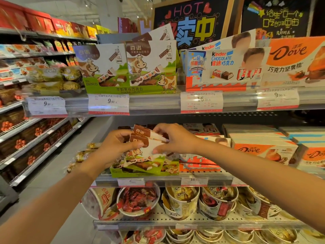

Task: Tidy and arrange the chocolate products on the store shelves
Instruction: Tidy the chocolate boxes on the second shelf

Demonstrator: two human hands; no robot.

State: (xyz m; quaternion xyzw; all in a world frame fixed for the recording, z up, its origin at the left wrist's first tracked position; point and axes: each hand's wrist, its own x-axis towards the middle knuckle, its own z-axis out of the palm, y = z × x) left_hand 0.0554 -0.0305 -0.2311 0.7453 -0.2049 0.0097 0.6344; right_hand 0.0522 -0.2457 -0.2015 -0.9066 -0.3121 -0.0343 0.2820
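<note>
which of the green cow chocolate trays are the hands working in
The lower tray, on the middle shelf; both hands hold boxes above it. The top-shelf tray is untouched.

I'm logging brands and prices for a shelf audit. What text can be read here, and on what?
"HOT": chalkboard sign.
"kinder CHOCOLATE": Kinder display box.
"Dove": orange Dove box.
"BAINUO", "CHOCOLATE": green cow display box.
"9.90": price tag below it.
"16.90": price tag under Kinder.
"Dove": tubs on a lower shelf.
Small print on tags: unreadable.

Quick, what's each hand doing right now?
Left hand: gripping the chocolate boxes at their left end.
Right hand: pinching the same boxes from the right.
</note>
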